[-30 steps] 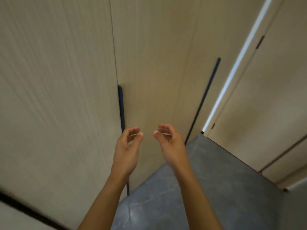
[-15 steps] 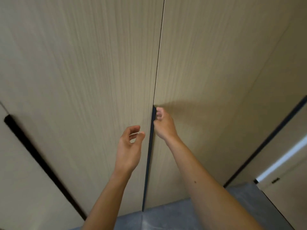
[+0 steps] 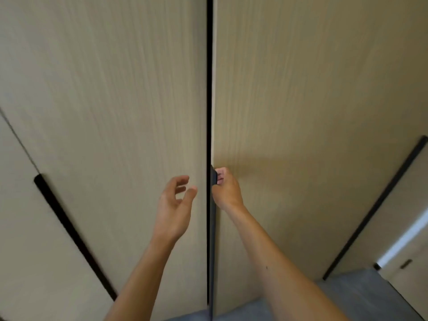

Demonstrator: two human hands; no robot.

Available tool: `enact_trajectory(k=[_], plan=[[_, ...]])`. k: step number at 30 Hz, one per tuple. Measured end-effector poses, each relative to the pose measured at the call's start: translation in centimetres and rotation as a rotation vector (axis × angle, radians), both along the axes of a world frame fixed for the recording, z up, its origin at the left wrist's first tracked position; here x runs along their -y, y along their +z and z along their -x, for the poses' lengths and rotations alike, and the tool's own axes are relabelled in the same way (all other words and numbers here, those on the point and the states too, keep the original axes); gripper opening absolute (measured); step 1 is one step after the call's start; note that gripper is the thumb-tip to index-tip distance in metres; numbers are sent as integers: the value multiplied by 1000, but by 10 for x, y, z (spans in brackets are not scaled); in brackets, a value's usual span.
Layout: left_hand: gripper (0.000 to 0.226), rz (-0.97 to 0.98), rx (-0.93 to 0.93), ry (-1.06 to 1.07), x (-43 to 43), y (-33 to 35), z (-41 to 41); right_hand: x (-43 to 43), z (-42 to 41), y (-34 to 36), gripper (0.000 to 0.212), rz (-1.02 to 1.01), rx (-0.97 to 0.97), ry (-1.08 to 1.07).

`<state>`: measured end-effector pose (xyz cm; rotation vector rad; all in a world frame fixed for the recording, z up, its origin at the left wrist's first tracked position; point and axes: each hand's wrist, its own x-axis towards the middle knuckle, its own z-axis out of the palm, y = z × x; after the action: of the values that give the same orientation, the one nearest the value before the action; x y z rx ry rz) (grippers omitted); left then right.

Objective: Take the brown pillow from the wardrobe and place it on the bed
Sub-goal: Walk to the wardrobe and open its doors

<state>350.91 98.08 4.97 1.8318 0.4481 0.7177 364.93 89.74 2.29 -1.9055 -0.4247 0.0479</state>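
Our right hand has its fingers clamped on the dark vertical edge handle of the pale wood-grain wardrobe door. Our left hand hovers just beside it, fingers curled apart, empty. We cannot see the brown pillow.

Left hand: my fingers loosely curled, palm facing right, empty, arm raised forward.
Right hand: my fingers hooked closed around a dark edge, forearm extended.
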Motion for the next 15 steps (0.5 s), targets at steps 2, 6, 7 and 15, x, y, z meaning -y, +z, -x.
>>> enact_trajectory(k=[2,6,7,15], plan=[[44,-59,31,-77,11,20,-13,22,20,-4,32,-51,14,-11],[68,-156,114,-287,45,59,-30,71,65,-17,28,-141,44,-99],[72,-171,139,-355,58,66,-31,83,76,-20,27,-151,40,-143],[64,-190,450,-665,161,75,-22,178,131,-25,33,-126,103,-517]])
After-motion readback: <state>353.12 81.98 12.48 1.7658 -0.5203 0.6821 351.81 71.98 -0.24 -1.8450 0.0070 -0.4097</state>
